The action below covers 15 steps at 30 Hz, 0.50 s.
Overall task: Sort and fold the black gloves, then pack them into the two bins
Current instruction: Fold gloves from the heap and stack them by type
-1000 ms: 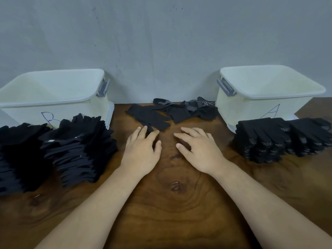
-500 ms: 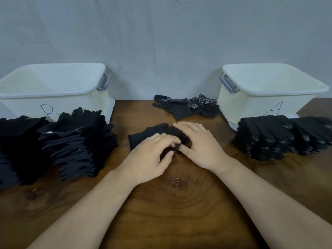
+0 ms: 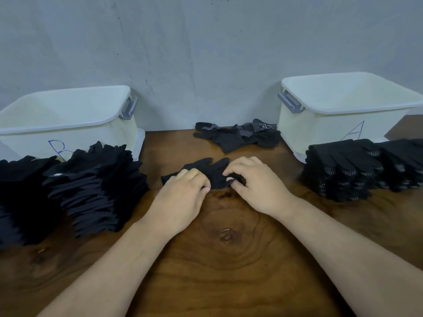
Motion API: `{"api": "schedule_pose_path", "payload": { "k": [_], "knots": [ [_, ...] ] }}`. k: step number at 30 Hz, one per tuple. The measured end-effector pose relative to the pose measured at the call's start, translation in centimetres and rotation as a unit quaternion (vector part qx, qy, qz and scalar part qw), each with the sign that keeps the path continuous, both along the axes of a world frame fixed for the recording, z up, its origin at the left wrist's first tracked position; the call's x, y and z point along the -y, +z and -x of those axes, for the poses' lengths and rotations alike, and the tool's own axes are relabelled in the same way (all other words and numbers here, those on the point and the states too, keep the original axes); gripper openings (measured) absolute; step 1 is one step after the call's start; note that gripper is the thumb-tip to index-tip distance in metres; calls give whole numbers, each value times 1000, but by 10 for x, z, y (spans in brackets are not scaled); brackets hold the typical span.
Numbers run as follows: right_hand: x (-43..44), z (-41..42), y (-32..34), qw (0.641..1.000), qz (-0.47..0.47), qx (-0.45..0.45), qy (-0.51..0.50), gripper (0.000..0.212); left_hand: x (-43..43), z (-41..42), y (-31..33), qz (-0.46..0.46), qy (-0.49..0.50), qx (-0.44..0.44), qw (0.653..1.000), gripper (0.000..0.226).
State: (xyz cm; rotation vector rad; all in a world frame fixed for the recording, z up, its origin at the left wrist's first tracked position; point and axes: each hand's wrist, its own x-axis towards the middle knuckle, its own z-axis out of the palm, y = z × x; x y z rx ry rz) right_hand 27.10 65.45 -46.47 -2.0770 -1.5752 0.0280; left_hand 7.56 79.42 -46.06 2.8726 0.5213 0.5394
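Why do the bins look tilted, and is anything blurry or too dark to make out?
Head view: the wide lens leans bin B and bin A outward; light is soft, no harsh glare; the left glove stack merges into featureless black.

Wooden table [image 3: 229, 271] bears bin B [image 3: 91, 138], bin A [image 3: 320, 131], glove stacks [image 3: 96, 186], loose gloves [image 3: 238, 136].

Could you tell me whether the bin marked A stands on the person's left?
No, the bin marked A stands on the person's right.

A black glove [image 3: 211, 171] lies flat between white bin B [image 3: 75, 136] and bin A [image 3: 320, 133].
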Motion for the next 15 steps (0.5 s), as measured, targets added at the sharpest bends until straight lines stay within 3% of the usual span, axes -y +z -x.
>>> {"api": "schedule_pose_path", "payload": {
  "k": [5, 7, 9, 11, 14, 15],
  "knots": [
    [1, 2, 2, 999, -10, 40, 1, 15, 15, 0, 8, 18, 13, 23, 999, 8],
    [3, 5, 9, 996, -53, -68, 4, 12, 21, 2, 16, 67, 25, 63, 995, 6],
    [4, 9, 22, 955, -106, -279, -3, 11, 20, 0, 26, 176, 36, 128, 975, 8],
    [2, 10, 36, 895, -166, -414, -19, 14, 16, -4, 32, 321, 54, 180, 928, 14],
    [-1, 11, 50, 814, -183, -550, -45, 22, 7, -11, 29, 592, 84, 228, 768, 25],
    [-1, 10, 49, 798, -170, -576, -54, 25, 5, -12, 24, 617, 109, 222, 747, 26]
  ]
}}
